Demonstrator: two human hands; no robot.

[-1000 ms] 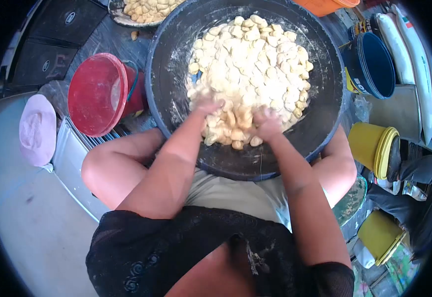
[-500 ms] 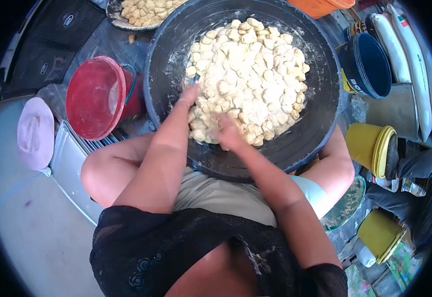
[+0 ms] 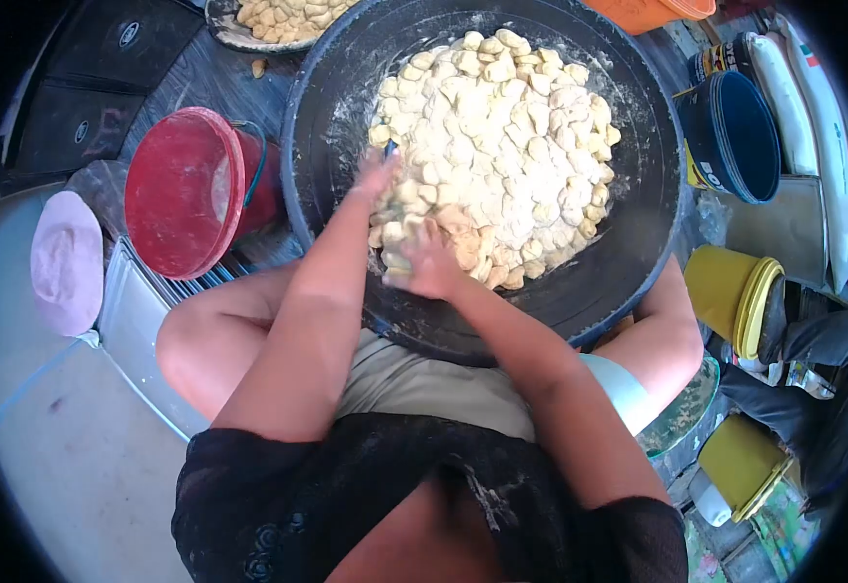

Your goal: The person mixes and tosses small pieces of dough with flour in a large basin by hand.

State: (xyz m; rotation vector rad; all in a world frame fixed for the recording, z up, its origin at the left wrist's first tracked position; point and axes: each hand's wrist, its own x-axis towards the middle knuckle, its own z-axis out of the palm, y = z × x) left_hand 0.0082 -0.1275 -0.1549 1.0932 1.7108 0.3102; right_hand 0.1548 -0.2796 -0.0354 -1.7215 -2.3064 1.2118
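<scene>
A wide black tub with a raised rim rests across my crossed legs. Inside lies a heap of pale, floury dough pieces. At the heap's left edge, my left hand is closed around a small blue object, mostly hidden, whose kind I cannot make out. My right hand lies lower, at the near-left edge of the heap, slightly blurred. Its fingers are spread over the dough pieces and touch them. White flour dusts the tub's inner wall.
A red bucket lies tipped on the left, near a pink hat. Beyond the tub are a basin of similar pieces and an orange container. To the right stand a dark blue bucket, yellow buckets and white sacks.
My right hand has shifted slightly left, its fingers now more spread over the dough pieces. My left hand stays at the left edge with the blue object. The view has shifted a little.
</scene>
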